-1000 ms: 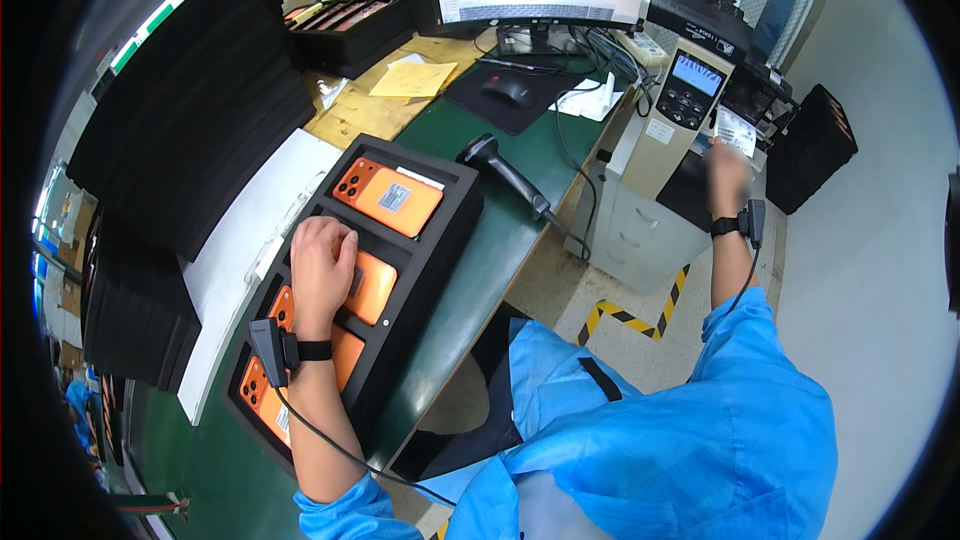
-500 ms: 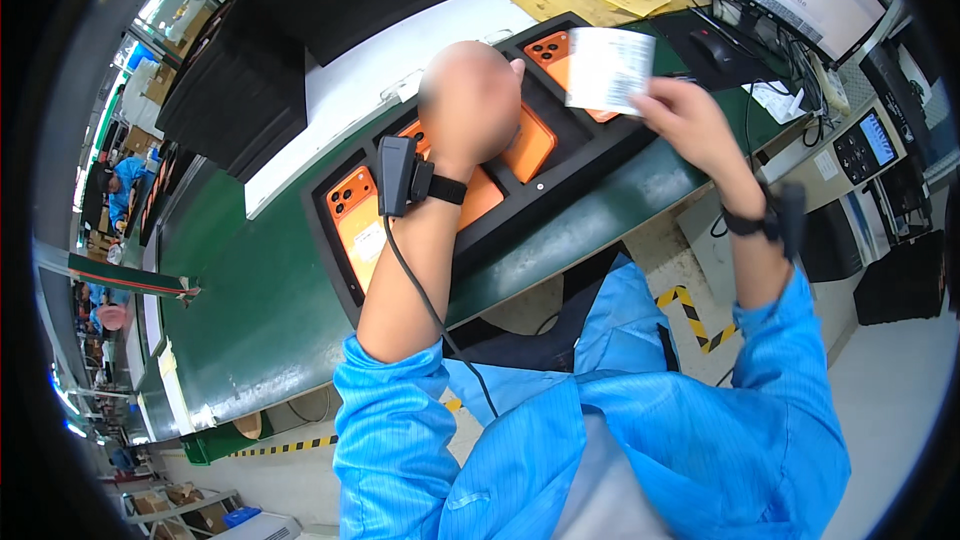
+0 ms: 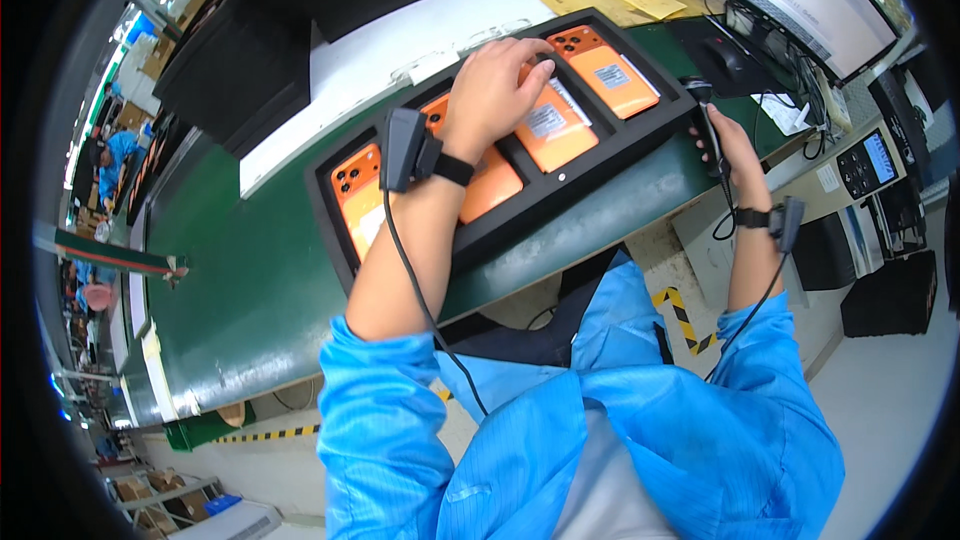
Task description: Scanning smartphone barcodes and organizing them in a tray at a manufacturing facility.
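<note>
A black foam tray holds several orange phones in its slots, backs up, with white labels on them. My left hand lies over the middle of the tray, fingers apart and reaching across the top end of an orange phone. Whether its fingertips press on that phone or the foam is hard to tell. Another orange phone is partly covered by my left wrist. Beyond the tray's right end, my right hand is closed around a black handheld barcode scanner with a cord. The rightmost phone shows its label uncovered.
A green workbench runs under the tray. Behind it are a white board and stacks of black foam. At the right stand a monitor, a mouse, loose cables and a device with a lit display.
The white paper slip has left my right hand, which has moved down and right and now grips the scanner. My left hand has shifted slightly right over the tray.
</note>
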Motion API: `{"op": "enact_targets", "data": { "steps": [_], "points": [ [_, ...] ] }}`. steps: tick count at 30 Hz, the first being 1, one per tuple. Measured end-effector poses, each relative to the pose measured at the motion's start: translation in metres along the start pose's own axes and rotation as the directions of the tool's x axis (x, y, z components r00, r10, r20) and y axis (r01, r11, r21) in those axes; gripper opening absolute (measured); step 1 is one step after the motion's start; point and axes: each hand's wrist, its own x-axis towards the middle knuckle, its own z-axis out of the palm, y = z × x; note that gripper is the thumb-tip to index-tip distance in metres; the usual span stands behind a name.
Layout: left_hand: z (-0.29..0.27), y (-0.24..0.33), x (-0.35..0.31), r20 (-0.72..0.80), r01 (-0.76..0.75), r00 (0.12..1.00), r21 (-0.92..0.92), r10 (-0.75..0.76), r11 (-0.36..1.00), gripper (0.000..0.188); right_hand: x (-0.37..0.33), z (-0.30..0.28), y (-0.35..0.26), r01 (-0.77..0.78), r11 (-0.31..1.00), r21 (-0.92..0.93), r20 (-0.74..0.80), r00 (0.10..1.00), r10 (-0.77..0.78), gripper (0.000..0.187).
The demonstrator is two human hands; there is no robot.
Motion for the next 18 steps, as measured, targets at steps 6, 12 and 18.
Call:
{"op": "enact_targets", "data": {
  "steps": [6,12,18],
  "points": [
    [-0.029,-0.035,-0.032,0.095,0.120,0.988,0.048,-0.124,0.992,0.024,-0.059,0.007,-0.051,-0.073,0.628,0.775,0.254,0.946,-0.202,0.052],
    [-0.054,-0.045,-0.042,0.190,0.145,0.970,0.038,-0.149,0.989,0.021,-0.148,0.142,-0.111,-0.442,0.729,0.522,0.744,0.654,-0.136,0.055],
    [-0.048,-0.077,-0.052,0.137,-0.037,0.990,0.026,0.033,0.999,0.032,-0.159,0.195,-0.115,-0.477,0.808,0.345,0.788,0.615,0.026,0.044]
  ]
}}
